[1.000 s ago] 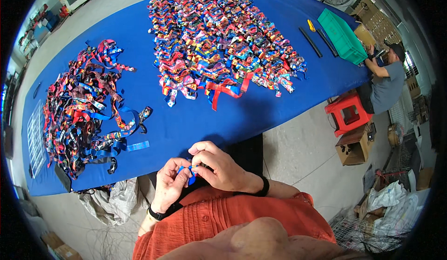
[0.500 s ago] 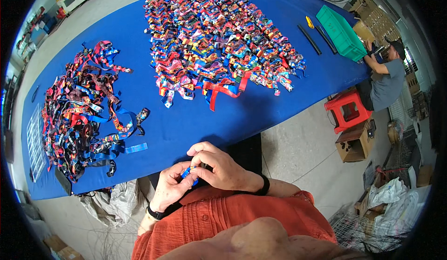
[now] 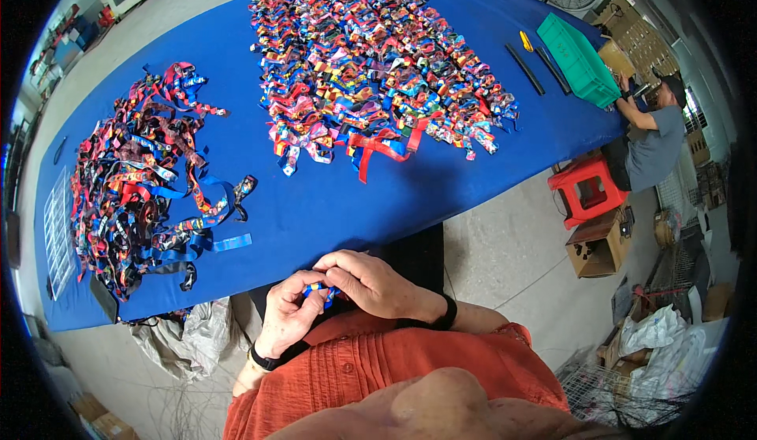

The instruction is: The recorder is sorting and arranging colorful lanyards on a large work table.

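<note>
Close to my body, just off the table's near edge, my left hand (image 3: 289, 311) and my right hand (image 3: 371, 284) meet around a small blue ribbon strap (image 3: 331, 293). Both hands are closed on it, fingers and thumbs pinching; a yellow bit shows between them. Most of the strap is hidden by my fingers. Beyond my hands, a wide patch of looped, many-coloured ribbon straps (image 3: 355, 69) lies in rows, with a red ribbon (image 3: 382, 147) at its near edge. At the left, longer printed ribbons (image 3: 134, 180) lie in a tangled heap.
The blue-covered table (image 3: 260, 259) also bears a green crate (image 3: 576, 57), black rods (image 3: 525, 69), a yellow cutter (image 3: 526, 41) and a white grid rack (image 3: 59, 235). A co-worker (image 3: 658, 136) is at the far right, near a red stool (image 3: 587, 192) and a cardboard box (image 3: 598, 243).
My right fingers have curled down closer over the blue strap, and the strap has turned slightly between my hands. The ribbon piles lie as before.
</note>
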